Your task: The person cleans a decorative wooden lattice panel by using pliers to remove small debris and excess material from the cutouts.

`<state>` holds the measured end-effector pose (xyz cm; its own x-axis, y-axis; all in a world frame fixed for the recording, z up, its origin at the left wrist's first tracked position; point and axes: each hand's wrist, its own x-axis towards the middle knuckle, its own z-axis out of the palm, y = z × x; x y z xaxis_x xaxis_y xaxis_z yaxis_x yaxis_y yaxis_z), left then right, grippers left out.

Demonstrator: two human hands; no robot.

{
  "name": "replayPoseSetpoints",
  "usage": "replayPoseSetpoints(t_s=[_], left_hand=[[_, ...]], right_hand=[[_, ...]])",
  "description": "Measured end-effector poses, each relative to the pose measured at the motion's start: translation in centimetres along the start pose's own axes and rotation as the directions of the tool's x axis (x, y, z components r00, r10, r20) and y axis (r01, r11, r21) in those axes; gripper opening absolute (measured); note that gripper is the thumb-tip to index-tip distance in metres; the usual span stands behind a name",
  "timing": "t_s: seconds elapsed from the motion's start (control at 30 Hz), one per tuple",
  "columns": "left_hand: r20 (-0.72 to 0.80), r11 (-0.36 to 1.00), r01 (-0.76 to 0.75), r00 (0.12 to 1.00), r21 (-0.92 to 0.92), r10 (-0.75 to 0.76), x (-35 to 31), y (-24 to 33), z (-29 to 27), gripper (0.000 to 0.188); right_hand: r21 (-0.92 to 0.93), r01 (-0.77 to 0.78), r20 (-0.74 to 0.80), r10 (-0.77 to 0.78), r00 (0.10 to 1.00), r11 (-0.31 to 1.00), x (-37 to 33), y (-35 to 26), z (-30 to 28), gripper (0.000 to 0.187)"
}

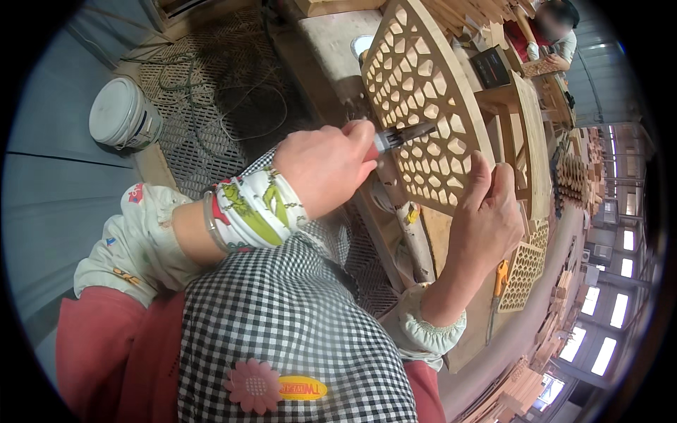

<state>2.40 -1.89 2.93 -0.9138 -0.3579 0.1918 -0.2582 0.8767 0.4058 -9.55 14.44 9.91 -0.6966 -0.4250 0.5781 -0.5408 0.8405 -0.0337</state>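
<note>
My left hand (328, 166) is closed round the red handle of a hand tool (405, 136). Its dark, slim metal end points right and lies against a pierced wooden panel (446, 68); its exact kind is hard to make out. The light wood panel is full of irregular many-sided holes and stands tilted on its edge. At its near right corner my right hand (486, 215) pinches the rim between thumb and fingers. A rough wooden bar (419, 243) with a yellow mark runs under the panel's lower side.
More pierced panels (520, 278) lie on the bench to the right, beside an orange-handled tool (501, 277). Left, a white lidded bucket (116, 113) stands by slatted flooring with loose hoses. A co-worker (553, 35) handles a panel at far right. Timber stacks (518, 388) lie beyond the bench.
</note>
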Motion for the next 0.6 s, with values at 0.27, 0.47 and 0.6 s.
replayPoseSetpoints(t_s=[0.27,0.47,0.6], left_hand=[[0.054,0.999,-0.009,0.998,-0.043,0.012,0.5,-0.3,-0.4,0.041],[0.158,0.994,0.001,0.987,-0.107,0.017,0.9,-1.3,-1.1,0.041],[0.192,0.987,-0.024,0.98,-0.157,0.054,0.3,-2.0,-0.9,0.042]], right_hand=[[0.03,-0.013,0.02,0.012,1.0,0.999,0.0,0.4,-0.2,0.046],[-0.009,0.033,0.029,-0.033,0.999,0.999,-0.3,0.0,-0.4,0.044],[0.023,0.029,0.006,-0.029,1.0,0.999,-0.2,0.5,0.3,0.046]])
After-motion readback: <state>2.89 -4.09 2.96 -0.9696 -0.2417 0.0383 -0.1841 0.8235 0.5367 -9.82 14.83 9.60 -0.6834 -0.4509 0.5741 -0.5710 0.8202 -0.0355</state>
